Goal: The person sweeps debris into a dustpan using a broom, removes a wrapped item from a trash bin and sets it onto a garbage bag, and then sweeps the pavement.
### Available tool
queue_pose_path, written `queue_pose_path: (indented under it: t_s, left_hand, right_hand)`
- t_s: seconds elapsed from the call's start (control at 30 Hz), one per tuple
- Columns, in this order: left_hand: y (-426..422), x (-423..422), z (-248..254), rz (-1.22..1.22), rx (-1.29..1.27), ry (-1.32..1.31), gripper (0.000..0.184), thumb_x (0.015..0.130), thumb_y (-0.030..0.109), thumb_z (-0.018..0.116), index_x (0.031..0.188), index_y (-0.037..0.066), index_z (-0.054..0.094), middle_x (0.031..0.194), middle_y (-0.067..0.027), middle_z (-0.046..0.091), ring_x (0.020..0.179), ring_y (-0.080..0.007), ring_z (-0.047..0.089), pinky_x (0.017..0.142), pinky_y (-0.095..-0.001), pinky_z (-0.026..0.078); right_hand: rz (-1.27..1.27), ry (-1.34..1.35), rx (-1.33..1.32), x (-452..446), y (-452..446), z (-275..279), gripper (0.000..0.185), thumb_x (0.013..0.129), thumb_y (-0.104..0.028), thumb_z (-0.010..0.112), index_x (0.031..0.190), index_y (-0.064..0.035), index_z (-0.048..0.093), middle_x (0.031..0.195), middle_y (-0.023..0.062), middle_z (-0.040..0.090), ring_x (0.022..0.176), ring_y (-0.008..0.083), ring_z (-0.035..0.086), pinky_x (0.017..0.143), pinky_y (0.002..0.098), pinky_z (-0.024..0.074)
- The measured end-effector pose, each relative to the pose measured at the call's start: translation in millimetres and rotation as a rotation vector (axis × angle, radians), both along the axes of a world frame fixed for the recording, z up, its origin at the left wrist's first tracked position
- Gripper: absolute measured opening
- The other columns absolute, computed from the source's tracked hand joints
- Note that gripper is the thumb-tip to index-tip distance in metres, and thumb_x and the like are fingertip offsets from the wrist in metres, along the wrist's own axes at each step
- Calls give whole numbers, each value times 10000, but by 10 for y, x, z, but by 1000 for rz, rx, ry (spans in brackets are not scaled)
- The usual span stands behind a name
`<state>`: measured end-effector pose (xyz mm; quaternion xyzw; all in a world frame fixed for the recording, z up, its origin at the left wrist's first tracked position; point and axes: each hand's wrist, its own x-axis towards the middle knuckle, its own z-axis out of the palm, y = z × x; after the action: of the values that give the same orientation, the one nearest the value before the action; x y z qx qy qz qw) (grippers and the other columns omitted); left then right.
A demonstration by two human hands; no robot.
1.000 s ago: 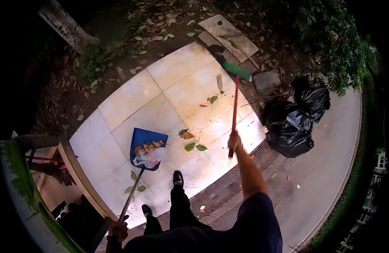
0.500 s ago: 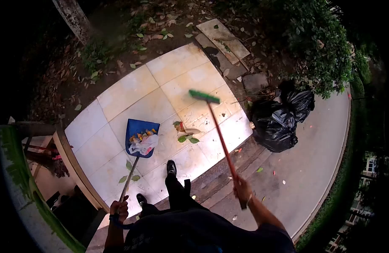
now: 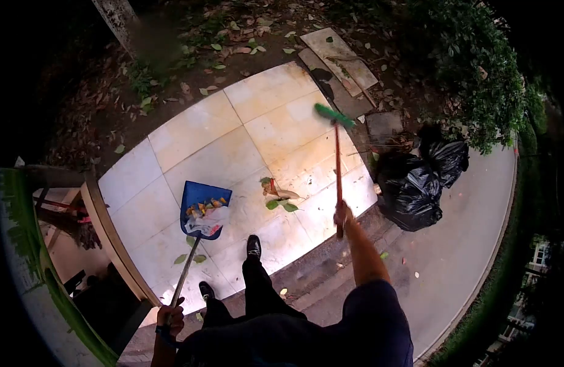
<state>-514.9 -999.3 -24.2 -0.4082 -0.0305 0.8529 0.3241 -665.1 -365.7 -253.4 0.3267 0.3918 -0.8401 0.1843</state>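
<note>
Right fingers (image 3: 341,215) grasp the broom (image 3: 338,165), its green head (image 3: 334,115) beyond them; left fingers (image 3: 177,316) clasp the dustpan handle (image 3: 185,273).

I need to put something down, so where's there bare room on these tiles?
The widest free patch is pale tile between the blue dustpan and the leaf-strewn soil beyond; a smaller one lies between the dustpan and the brown ledge. It's crowded around the green leaves, the green-headed broom and the black shoes.
</note>
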Motion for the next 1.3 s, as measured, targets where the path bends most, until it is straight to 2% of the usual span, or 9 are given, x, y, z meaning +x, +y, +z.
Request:
queue_pose_path:
  t_s: [0.2,0.33,0.6,0.73,0.83,0.87,1.1,1.2,1.3]
  left_hand:
    - [-171,51,-140,-13,99,17,439,695,136,372,1103,-17,324,599,-20,352,431,-90,331,378,-220,334]
    - [-158,-14,-80,15,137,-29,413,701,102,342,1095,-24,329,585,-23,350,433,-95,323,383,-222,327]
    - [-388,201,-42,-34,146,-1,410,697,92,342,1087,-34,336,579,-26,357,421,-86,314,348,-207,298]
    - [-618,472,-103,-81,170,113,403,710,118,349,1089,-20,340,595,-17,360,417,-88,314,341,-211,296]
    - [-803,716,-120,-74,212,137,393,711,131,355,1077,-11,355,597,-13,368,418,-88,319,341,-204,299]
    - [-883,805,-150,-96,177,166,391,709,135,359,1073,-7,363,595,-11,370,418,-87,320,341,-201,300]
    - [-1654,1449,-264,-83,172,130,371,692,97,361,1044,-13,389,566,-8,349,435,-89,319,344,-203,297]
    - [-2039,1751,-298,-100,217,146,362,691,103,365,1034,-10,394,559,-6,335,440,-88,311,341,-202,289]
    - [-2327,2031,-193,-111,216,156,337,686,109,375,1004,2,406,550,0,320,439,-85,299,336,-195,273]
  right_hand:
    - [519,-434,779,1924,-1510,2362,220,793,-227,362,979,-117,404,524,23,387,377,124,395,321,244,348]
    - [262,-664,366,2234,-1727,3368,406,778,-182,379,1173,-178,282,575,52,411,387,108,384,328,231,352]
    - [278,-362,892,1794,-1125,2373,201,787,-277,356,814,-87,418,452,22,370,344,152,394,311,268,331]
    - [120,-414,674,1609,-885,1433,264,783,-324,364,839,-72,416,485,34,377,359,170,397,339,283,349]
    - [576,-479,955,1897,-1730,1785,266,783,-316,365,860,-64,398,527,49,396,372,169,399,363,282,364]
    - [332,-468,928,2151,-1960,1740,111,773,-114,335,871,-76,370,504,85,416,367,186,435,298,302,368]
    - [416,-453,660,3908,-3413,2213,262,741,-107,388,1000,-84,361,583,82,437,394,196,436,338,318,394]
    - [290,-185,552,4417,-3742,2227,287,742,-128,407,1021,-68,383,588,78,441,390,178,423,358,302,398]
    - [739,284,822,4412,-3961,3107,272,755,-160,410,1010,-64,409,579,70,442,391,138,412,354,266,384]
